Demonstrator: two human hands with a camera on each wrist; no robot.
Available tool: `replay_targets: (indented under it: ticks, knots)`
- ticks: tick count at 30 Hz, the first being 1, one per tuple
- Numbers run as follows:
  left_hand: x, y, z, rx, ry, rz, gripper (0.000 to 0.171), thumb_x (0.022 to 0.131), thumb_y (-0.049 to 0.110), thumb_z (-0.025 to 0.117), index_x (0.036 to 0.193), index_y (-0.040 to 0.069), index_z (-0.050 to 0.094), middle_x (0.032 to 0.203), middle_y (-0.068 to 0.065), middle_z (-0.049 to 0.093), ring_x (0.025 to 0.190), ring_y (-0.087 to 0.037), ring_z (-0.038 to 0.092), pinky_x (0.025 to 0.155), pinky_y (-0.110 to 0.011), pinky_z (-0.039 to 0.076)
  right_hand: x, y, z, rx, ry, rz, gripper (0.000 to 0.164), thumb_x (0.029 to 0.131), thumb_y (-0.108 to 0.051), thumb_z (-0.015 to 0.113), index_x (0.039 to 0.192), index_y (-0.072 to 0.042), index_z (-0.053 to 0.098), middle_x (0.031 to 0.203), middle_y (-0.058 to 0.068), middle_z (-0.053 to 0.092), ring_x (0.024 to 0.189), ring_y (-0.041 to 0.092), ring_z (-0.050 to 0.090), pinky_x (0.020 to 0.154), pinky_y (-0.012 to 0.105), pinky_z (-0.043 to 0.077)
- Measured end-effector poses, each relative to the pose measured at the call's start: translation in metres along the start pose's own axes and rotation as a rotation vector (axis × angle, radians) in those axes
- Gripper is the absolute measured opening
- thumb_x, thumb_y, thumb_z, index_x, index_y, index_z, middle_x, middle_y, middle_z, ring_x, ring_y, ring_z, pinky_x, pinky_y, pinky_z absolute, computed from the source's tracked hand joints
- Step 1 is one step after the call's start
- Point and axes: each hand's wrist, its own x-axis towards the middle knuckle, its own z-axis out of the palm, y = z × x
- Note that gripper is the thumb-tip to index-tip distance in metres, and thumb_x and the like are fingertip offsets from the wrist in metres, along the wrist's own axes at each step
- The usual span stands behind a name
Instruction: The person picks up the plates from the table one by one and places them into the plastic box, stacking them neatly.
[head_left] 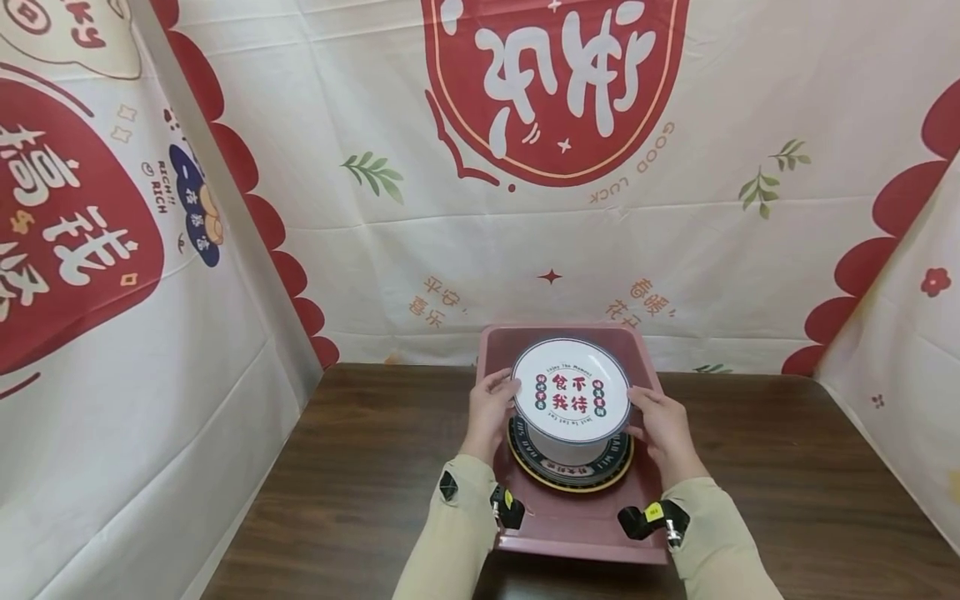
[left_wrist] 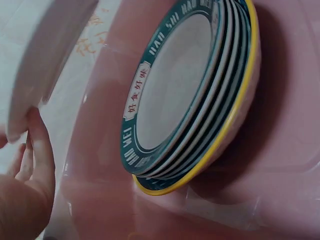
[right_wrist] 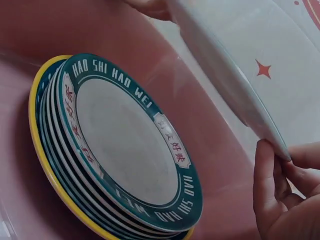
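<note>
A white plate (head_left: 572,417) with a blue rim line and red and green lettering is held up by both hands. My left hand (head_left: 487,414) pinches its left edge between thumb and fingers. On the opposite edge, my right hand (head_left: 667,429) grips it the same way. Below is a stack of green-rimmed plates (left_wrist: 175,85), sitting on a yellow-rimmed dish (right_wrist: 42,155). Both wrist views show a gap between the raised plate and this stack. The raised plate hides part of the stack in the head view.
The stack rests in a pink tray (head_left: 573,533), whose raised sides surround it. Under the tray is a dark wooden table (head_left: 360,500). Printed cloth (head_left: 315,108) hangs behind the table and along both sides.
</note>
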Motion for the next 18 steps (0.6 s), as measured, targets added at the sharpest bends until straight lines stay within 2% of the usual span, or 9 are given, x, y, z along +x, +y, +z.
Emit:
replay_targets:
  ticks: [2,4,8,11,13,15,18]
  knots:
    - [0.0,-0.002,0.0,0.041,0.017,0.012,0.032,0.087,0.012,0.063,0.118,0.002,0.06,0.106,-0.013,0.063,0.079,-0.018,0.059,0.066,-0.03,0.052,0.002,0.003,0.001,-0.083,0.015,-0.023,0.05,0.097,-0.027,0.046,0.137,0.002,0.04,0.122,0.018,0.044,0.077,0.005,0.053,0.067,0.021,0.052]
    - [0.001,-0.003,0.0,0.143,0.03,0.022,0.031,0.088,0.01,0.062,0.118,0.003,0.06,0.107,-0.013,0.063,0.085,-0.02,0.06,0.07,-0.032,0.053,0.004,0.005,0.003,-0.189,0.027,-0.065,0.048,0.098,-0.025,0.044,0.136,0.003,0.041,0.121,0.022,0.045,0.074,0.009,0.055,0.066,0.023,0.053]
    - [0.001,-0.007,0.001,0.455,0.03,0.048,0.034,0.089,0.007,0.058,0.123,0.001,0.057,0.111,-0.015,0.061,0.102,-0.026,0.058,0.081,-0.035,0.051,0.007,0.01,0.008,-0.426,0.052,-0.143,0.044,0.099,-0.021,0.04,0.134,0.006,0.042,0.116,0.026,0.049,0.065,0.017,0.057,0.059,0.027,0.05]
    - [0.0,-0.007,0.003,0.687,0.025,0.062,0.036,0.088,0.005,0.055,0.124,-0.001,0.055,0.112,-0.017,0.061,0.104,-0.027,0.057,0.085,-0.037,0.048,0.009,0.015,0.012,-0.579,0.051,-0.184,0.043,0.098,-0.017,0.038,0.131,0.01,0.043,0.113,0.027,0.051,0.063,0.02,0.058,0.056,0.028,0.047]
    - [-0.002,-0.006,0.004,0.797,0.016,0.057,0.036,0.088,0.004,0.054,0.124,-0.001,0.055,0.11,-0.016,0.061,0.1,-0.026,0.057,0.085,-0.038,0.048,0.01,0.017,0.015,-0.657,0.049,-0.198,0.042,0.097,-0.015,0.038,0.129,0.012,0.044,0.113,0.028,0.052,0.069,0.023,0.058,0.059,0.032,0.048]
    - [-0.004,-0.006,0.005,0.892,0.01,0.056,0.036,0.088,0.005,0.054,0.123,-0.001,0.055,0.108,-0.015,0.062,0.095,-0.024,0.058,0.083,-0.037,0.048,0.011,0.019,0.016,-0.732,0.043,-0.202,0.041,0.096,-0.013,0.038,0.127,0.014,0.045,0.116,0.03,0.052,0.082,0.029,0.059,0.07,0.039,0.051]
    - [-0.006,-0.007,0.006,0.96,-0.004,0.034,0.037,0.089,0.009,0.054,0.125,-0.001,0.053,0.106,-0.014,0.062,0.088,-0.021,0.057,0.082,-0.036,0.048,0.011,0.02,0.017,-0.846,0.044,-0.206,0.039,0.095,-0.01,0.038,0.121,0.016,0.049,0.116,0.032,0.052,0.095,0.037,0.054,0.083,0.049,0.047]
